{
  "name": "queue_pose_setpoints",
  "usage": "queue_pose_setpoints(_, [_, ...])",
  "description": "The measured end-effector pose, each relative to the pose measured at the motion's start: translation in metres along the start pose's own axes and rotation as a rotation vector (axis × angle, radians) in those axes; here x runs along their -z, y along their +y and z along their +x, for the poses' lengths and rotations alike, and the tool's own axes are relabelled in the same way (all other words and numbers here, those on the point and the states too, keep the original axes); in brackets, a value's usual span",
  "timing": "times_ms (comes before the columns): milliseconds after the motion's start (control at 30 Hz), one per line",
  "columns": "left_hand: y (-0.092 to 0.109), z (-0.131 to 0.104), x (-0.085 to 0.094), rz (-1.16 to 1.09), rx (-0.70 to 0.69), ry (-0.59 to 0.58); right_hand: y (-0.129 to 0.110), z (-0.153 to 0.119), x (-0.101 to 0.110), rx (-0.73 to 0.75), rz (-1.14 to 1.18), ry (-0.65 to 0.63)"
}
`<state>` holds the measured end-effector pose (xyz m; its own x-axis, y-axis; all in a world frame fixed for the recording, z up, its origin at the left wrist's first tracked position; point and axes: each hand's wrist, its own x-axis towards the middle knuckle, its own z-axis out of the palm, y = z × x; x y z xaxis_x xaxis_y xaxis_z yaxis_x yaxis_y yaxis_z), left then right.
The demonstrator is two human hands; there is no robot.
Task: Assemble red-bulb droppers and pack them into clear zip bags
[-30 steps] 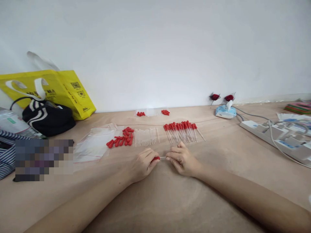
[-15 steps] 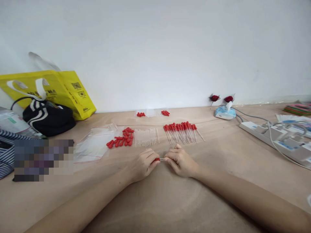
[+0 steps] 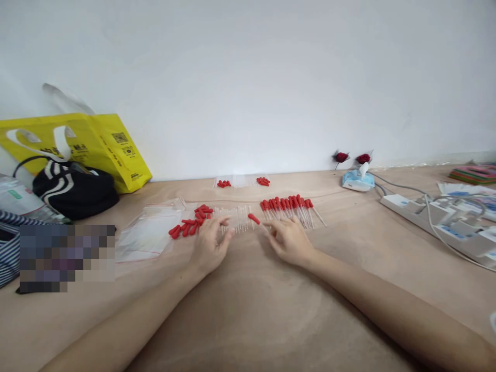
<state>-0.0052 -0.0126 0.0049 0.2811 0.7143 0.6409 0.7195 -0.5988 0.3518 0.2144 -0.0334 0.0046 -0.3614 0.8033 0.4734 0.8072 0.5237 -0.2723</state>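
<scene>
Red-bulbed at its raised end, the dropper (image 3: 253, 218) is near the centre of the frame, its clear tube pinched in the grip of the right hand (image 3: 289, 241), bulb tilted toward the upper left. The left hand (image 3: 210, 244) has its grip parted, nothing visible between the fingers, beside the loose red bulbs (image 3: 192, 229) and overlapping some bare tubes (image 3: 245, 219). A light pinch close to the bulb seems best; sideways pressure might bend the slim tube or loosen its seating. Just right of centre, the row of capped droppers (image 3: 298, 200) crowds the right knuckles and could be nudged. Clear zip bags (image 3: 149, 230) lie left on the counter (image 3: 248, 320); a power strip (image 3: 420, 215) sits right, well apart.
</scene>
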Motion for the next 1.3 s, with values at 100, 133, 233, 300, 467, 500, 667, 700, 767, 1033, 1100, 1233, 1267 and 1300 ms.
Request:
queue_pose_setpoints(100, [-0.026, 0.015, 0.01, 0.056, 0.193, 0.061, 0.002, 0.024, -0.007, -0.227, 0.001, 0.03])
queue_pose_setpoints(133, [-0.037, 0.02, 0.016, 0.096, 0.243, 0.044, 0.002, 0.032, -0.011, -0.279, -0.025, 0.026])
queue_pose_setpoints(233, [-0.068, 0.032, 0.035, 0.214, 0.32, -0.091, 0.003, 0.053, -0.022, -0.37, -0.143, -0.03])
queue_pose_setpoints(300, [-0.082, 0.035, 0.045, 0.24, 0.311, -0.189, 0.004, 0.061, -0.028, -0.405, -0.193, -0.07])
queue_pose_setpoints(467, [-0.086, 0.034, 0.049, 0.197, 0.342, -0.305, 0.006, 0.065, -0.033, -0.405, -0.211, -0.1])
queue_pose_setpoints(500, [-0.083, 0.034, 0.048, 0.202, 0.355, -0.307, 0.005, 0.065, -0.033, -0.4, -0.212, -0.102])
queue_pose_setpoints(667, [-0.075, 0.034, 0.046, 0.263, 0.336, -0.351, -0.008, 0.073, -0.034, -0.425, -0.223, -0.134])
queue_pose_setpoints(700, [-0.075, 0.034, 0.046, 0.269, 0.317, -0.363, -0.01, 0.075, -0.035, -0.441, -0.225, -0.147])
queue_pose_setpoints(767, [-0.077, 0.034, 0.046, 0.278, 0.271, -0.379, -0.015, 0.08, -0.038, -0.475, -0.23, -0.173])
queue_pose_setpoints(1033, [-0.084, 0.031, 0.041, 0.37, 0.089, -0.178, -0.022, 0.093, -0.043, -0.534, -0.233, -0.256])
queue_pose_setpoints(1100, [-0.078, 0.033, 0.041, 0.283, 0.054, -0.066, -0.024, 0.093, -0.043, -0.529, -0.229, -0.263])
queue_pose_setpoints(1233, [-0.049, 0.034, 0.038, 0.055, -0.006, 0.011, -0.028, 0.088, -0.034, -0.497, -0.217, -0.226])
queue_pose_setpoints(1267, [-0.038, 0.033, 0.036, 0.003, -0.038, -0.014, -0.027, 0.084, -0.03, -0.476, -0.213, -0.205])
queue_pose_setpoints(1300, [-0.027, 0.031, 0.033, -0.05, -0.077, -0.051, -0.026, 0.079, -0.026, -0.45, -0.208, -0.185])
